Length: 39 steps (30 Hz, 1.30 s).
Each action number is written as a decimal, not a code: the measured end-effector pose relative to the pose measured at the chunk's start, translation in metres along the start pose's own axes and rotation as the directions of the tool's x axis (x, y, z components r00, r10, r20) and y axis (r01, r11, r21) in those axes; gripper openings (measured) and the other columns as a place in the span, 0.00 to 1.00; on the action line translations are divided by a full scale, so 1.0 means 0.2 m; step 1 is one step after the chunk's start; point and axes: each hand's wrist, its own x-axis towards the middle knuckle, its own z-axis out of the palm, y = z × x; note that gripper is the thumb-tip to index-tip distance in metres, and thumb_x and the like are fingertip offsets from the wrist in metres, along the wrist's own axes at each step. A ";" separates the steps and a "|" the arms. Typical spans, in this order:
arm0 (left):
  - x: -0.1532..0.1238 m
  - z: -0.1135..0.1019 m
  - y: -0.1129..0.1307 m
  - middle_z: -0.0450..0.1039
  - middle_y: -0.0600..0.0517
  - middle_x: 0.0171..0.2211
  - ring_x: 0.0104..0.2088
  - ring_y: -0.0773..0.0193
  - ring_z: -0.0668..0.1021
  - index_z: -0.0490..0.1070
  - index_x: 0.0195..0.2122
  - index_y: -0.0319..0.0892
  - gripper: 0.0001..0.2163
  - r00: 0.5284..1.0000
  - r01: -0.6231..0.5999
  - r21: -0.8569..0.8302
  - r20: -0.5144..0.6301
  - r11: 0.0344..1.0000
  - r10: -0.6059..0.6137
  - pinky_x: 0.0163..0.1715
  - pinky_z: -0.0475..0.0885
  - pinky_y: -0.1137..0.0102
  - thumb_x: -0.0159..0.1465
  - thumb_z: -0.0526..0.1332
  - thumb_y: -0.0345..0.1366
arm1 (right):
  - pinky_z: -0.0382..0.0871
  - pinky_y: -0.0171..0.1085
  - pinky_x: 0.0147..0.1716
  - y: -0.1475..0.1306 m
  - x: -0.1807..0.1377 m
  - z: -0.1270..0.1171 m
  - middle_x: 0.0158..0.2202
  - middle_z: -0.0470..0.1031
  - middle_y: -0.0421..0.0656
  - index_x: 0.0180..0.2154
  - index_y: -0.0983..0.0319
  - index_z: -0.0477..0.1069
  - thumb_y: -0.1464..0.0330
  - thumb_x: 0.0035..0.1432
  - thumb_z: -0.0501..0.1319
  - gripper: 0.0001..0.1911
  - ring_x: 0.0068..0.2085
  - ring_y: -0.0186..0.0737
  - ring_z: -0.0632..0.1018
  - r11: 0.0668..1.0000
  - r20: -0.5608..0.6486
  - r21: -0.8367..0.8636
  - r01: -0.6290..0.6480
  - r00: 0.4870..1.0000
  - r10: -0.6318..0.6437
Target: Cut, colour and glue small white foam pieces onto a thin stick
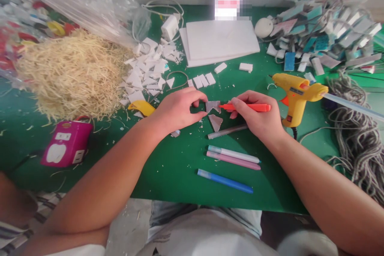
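1. I have the right hand [259, 114] closed on an orange marker [260, 107], thumb and fingers wrapped near its front end, the barrel lying almost level and its tip aimed left.
2. From that grip, the notched grey piece [212, 105] lies directly left, in line with the marker's long axis; the tip appears to meet its right edge.
3. The piece runs slightly longer side to side than front to back, as I see it, with its notch facing my body.
4. On its other side I have the left hand [180, 106]: thumb and forefinger stand parted in a curve, tips at the piece's left edge. I cannot tell whether they pinch it or merely rest there.
5. Of the two, the left fingertips are nearer; the right hand reaches the piece only through the marker.
6. Just below, toward my body, a second grey piece [215, 122] lies loose, with a grey pen [225, 132] beyond it, partly under the right hand.
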 end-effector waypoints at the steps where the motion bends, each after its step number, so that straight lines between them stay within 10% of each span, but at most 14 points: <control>1: 0.00 0.00 0.00 0.72 0.54 0.32 0.30 0.68 0.72 0.78 0.44 0.41 0.11 1.000 0.000 0.000 -0.001 1.000 0.000 0.29 0.66 0.73 0.60 0.69 0.35 | 0.69 0.32 0.23 0.00 0.00 0.00 0.19 0.77 0.37 0.25 0.59 0.76 0.67 0.57 0.66 0.09 0.22 0.34 0.77 1.000 0.003 -0.008 -0.004 1.000 0.004; 39: 0.00 0.02 0.00 0.71 0.55 0.32 0.28 0.69 0.71 0.78 0.45 0.42 0.12 1.000 0.029 0.003 0.011 1.000 -0.029 0.27 0.64 0.73 0.60 0.69 0.36 | 0.74 0.35 0.26 -0.01 0.00 0.01 0.25 0.78 0.39 0.31 0.61 0.81 0.64 0.56 0.67 0.07 0.25 0.35 0.77 0.997 0.034 0.059 -0.054 0.998 0.052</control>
